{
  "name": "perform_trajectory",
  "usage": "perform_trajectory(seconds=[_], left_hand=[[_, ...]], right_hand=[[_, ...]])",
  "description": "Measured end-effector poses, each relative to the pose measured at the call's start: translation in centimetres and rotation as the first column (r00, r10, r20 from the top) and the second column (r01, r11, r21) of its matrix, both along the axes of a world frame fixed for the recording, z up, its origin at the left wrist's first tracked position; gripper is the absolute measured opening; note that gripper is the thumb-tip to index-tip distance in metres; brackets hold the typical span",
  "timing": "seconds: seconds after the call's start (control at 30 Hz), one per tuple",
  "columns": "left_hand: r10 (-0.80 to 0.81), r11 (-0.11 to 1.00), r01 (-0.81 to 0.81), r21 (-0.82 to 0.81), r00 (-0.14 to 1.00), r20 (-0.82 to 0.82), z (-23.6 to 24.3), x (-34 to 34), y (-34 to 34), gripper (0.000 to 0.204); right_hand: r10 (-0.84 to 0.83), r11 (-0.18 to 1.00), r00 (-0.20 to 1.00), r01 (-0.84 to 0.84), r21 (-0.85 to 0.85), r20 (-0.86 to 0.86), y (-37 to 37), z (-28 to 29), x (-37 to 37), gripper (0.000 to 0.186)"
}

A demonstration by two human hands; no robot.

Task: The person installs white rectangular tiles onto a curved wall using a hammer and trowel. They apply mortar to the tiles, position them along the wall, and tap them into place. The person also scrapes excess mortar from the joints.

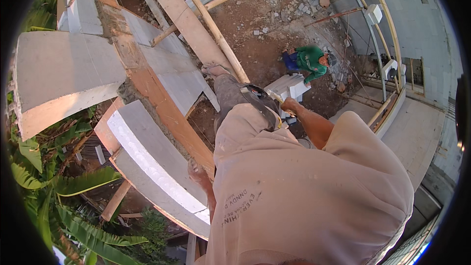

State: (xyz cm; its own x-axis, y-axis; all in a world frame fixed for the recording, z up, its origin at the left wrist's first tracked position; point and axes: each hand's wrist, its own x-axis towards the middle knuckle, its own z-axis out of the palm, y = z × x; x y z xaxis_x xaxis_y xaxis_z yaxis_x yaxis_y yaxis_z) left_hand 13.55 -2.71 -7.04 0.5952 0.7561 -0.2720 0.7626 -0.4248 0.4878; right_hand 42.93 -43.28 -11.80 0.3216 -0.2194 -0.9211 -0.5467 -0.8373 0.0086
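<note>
My right hand is closed around a short pale stick-like handle beside my thigh; what it belongs to is hidden. On the left, my left hand rests at the edge of a long orange-brown wooden board along the wall top, next to grey blocks. Its fingers are too small to make out clearly. My foot stands on a wooden plank. A dark belt or pouch hangs at my waist.
Far below, a person in a green shirt bends over pale blocks on rubble-strewn ground. A bamboo pole crosses the plank. Banana leaves lie beyond the wall at left. A grey block wall with poles stands at right.
</note>
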Motion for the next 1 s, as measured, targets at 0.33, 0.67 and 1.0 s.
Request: perform_trajectory(seconds=[0.33,0.67,1.0], left_hand=[[0.297,0.851,-0.234,-0.471,0.953,0.063,0.6,8.8,3.0,0.058],[0.37,0.847,-0.327,-0.42,0.929,0.024,3.0,5.9,-8.4,0.042],[0.831,0.443,-0.73,-0.52,0.552,-0.067,1.2,4.3,-24.5,0.042]], right_hand=[[0.309,0.951,0.925,-0.304,-0.054,0.222,5.2,1.0,6.7,0.049],[0.568,0.484,0.536,-0.831,0.274,0.624,20.3,11.4,18.1,0.053],[0.486,-0.237,-0.069,-0.97,0.056,0.871,48.6,17.1,14.6,0.05]])
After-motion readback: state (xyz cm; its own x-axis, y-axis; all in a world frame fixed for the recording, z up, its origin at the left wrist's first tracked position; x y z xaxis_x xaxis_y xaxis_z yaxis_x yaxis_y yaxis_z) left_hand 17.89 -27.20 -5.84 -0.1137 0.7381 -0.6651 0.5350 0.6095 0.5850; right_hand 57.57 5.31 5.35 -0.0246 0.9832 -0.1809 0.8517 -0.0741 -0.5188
